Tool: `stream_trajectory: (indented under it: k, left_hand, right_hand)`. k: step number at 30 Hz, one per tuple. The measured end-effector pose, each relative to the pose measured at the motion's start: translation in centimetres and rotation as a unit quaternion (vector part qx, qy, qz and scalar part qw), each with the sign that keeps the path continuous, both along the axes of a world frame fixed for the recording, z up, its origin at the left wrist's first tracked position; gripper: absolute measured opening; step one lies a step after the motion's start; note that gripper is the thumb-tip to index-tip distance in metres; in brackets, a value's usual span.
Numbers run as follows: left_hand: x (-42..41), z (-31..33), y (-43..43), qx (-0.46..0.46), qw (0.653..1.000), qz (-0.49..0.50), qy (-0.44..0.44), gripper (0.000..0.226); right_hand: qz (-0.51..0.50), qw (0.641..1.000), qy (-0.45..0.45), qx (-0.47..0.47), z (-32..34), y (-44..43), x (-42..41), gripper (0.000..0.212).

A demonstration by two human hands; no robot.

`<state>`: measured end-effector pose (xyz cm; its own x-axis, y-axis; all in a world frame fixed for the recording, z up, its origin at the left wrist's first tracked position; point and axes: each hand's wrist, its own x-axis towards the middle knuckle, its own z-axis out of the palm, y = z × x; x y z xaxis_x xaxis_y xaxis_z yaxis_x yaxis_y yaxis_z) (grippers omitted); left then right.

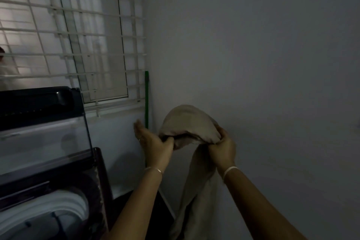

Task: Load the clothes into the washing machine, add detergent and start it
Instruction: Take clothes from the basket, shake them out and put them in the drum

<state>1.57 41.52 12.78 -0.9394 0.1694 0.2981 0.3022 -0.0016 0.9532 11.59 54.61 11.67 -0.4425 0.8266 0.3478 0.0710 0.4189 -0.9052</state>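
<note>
A beige garment point(189, 122) is held up in front of the wall, bulging upward between my hands, with a long part hanging down toward the bottom edge. My left hand point(153, 142) pinches its left edge with thumb and fingers, the other fingers spread. My right hand point(224, 142) is closed on its right edge. The top-loading washing machine point(97, 177) stands at the lower left with its glass lid point(44, 138) raised upright. Its white drum rim point(64, 206) shows in the opening. No detergent is in view.
A barred window point(78, 35) fills the upper left above a sill. A green pole point(147, 99) leans in the corner behind my left hand. A plain grey wall point(263, 64) covers the right side. The room is dim.
</note>
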Motion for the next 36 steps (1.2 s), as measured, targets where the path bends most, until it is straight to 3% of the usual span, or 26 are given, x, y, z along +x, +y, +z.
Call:
stream_trajectory:
  k: [3,5,7,9,13,17,23,25,28,30,32,34,36]
  left_hand:
    - [1.1,-1.0,-0.2,-0.187,0.96,-0.077,0.192,0.112]
    - [1.3,-1.4,-0.1,-0.313,0.912,-0.138,0.227,0.123]
    - [1.2,-1.9,-0.1,-0.338,0.897,-0.144,0.245,0.132]
    - [1.4,-2.2,0.0,-0.293,0.916,-0.138,0.237,0.138]
    - [2.8,-3.5,1.8,-0.152,0.968,-0.149,0.132,0.146]
    - [1.9,-5.5,3.1,-0.115,0.984,-0.116,0.074,0.122]
    - [1.0,-5.9,4.2,0.051,0.995,-0.027,-0.087,0.082]
    - [0.7,-5.5,3.9,0.084,0.987,-0.013,-0.139,0.063]
    - [0.3,-5.0,3.6,0.162,0.971,-0.017,-0.177,0.059]
    - [-0.3,-4.9,3.7,0.238,0.941,-0.045,-0.236,0.063]
    - [-0.9,-4.5,3.7,0.293,0.902,-0.072,-0.308,0.067]
    - [-1.1,-3.8,3.3,0.315,0.86,-0.112,-0.385,0.058]
    - [-1.2,-3.1,3.2,0.31,0.824,-0.171,-0.443,0.051]
  right_hand:
    - [0.003,0.999,-0.024,0.035,0.7,0.0,-0.7,0.051]
    - [0.012,0.998,-0.033,0.048,1.3,-0.2,-1.0,0.051]
    - [0.012,0.997,-0.039,0.062,1.8,-0.5,-1.2,0.049]
    - [0.015,0.997,-0.04,0.072,2.2,-0.9,-1.4,0.049]
    - [0.03,0.995,-0.039,0.084,2.9,-2.5,-2.0,0.048]
    - [0.057,0.992,-0.055,0.099,3.5,-3.4,-2.6,0.052]
    - [0.164,0.98,-0.053,0.096,3.7,-4.3,-3.1,0.053]
    - [0.245,0.969,-0.015,0.042,3.4,-4.3,-2.9,0.053]
    - [0.313,0.949,0.028,-0.027,1.9,-4.3,-1.7,0.043]
    - [0.237,0.97,0.034,-0.048,-0.3,-4.0,-1.2,0.044]
    - [0.111,0.99,-0.051,-0.065,-3.0,-4.2,-0.8,0.062]
    - [0.057,0.983,-0.139,-0.105,-5.1,-5.4,-0.2,0.081]
    - [0.059,0.971,-0.147,-0.177,-6.0,-6.5,0.0,0.085]
